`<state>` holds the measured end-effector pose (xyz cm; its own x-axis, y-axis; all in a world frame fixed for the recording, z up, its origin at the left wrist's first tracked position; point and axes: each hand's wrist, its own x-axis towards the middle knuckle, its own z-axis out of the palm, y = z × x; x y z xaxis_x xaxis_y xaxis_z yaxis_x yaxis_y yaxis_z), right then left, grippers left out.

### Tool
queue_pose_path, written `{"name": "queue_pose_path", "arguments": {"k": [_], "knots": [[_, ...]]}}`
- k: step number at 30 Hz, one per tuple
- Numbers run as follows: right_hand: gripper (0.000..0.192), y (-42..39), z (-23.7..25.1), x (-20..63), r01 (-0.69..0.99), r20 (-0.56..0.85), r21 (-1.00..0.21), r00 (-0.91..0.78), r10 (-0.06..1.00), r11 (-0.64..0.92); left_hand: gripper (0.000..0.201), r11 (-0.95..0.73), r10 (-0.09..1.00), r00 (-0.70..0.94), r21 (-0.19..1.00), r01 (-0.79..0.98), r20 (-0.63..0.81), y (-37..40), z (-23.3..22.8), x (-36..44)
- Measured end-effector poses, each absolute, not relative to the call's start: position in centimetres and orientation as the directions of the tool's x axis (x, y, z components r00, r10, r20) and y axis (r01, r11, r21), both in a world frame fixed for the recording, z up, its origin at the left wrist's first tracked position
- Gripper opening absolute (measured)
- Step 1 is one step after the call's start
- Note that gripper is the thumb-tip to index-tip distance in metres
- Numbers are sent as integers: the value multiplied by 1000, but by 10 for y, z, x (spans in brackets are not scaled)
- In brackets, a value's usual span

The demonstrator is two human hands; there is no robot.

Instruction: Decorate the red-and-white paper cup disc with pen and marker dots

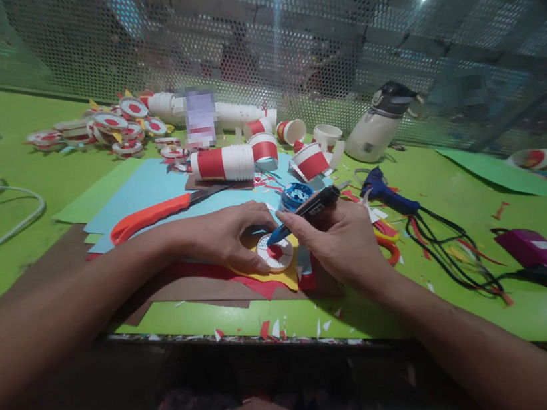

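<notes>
My left hand (230, 234) rests on the paper sheets and pinches the rim of a small white disc with a red centre (276, 253), which lies on a yellow paper piece (287, 276). My right hand (341, 240) grips a black pen-like tool with a blue tip (305, 213). The tip touches the disc near its red centre. Red and brown paper sheets (198, 283) lie under both hands.
Red-and-white paper cups (227, 162) lie behind, with a pile of finished discs (112, 127) at the far left. An orange-handled knife (149, 217), a blue tape roll (296, 195), a blue glue gun (383, 192), black cords (445, 246), a white bottle (380, 125) and a mesh wall (282, 42) surround the green table (458, 194).
</notes>
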<state>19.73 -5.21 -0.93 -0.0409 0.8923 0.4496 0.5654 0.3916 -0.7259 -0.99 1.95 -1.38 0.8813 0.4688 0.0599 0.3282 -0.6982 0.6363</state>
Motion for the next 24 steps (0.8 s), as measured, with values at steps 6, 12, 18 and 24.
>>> {"name": "queue_pose_path", "arguments": {"k": [6,12,18,24], "knots": [[42,-50,-15,195,539,467,-741,-16,884,401,47,-687,475,879,644,336,49,20,-15,-11],[36,-53,2,197,444,534,-781,111,838,438,51,-688,507,861,613,388,25,22,-17,-12],[36,-55,7,197,470,586,-744,116,802,476,51,-686,509,860,616,386,27,21,-17,-11],[33,-55,-1,197,512,577,-722,76,813,465,52,-674,507,862,628,389,10,21,-16,-11]]}}
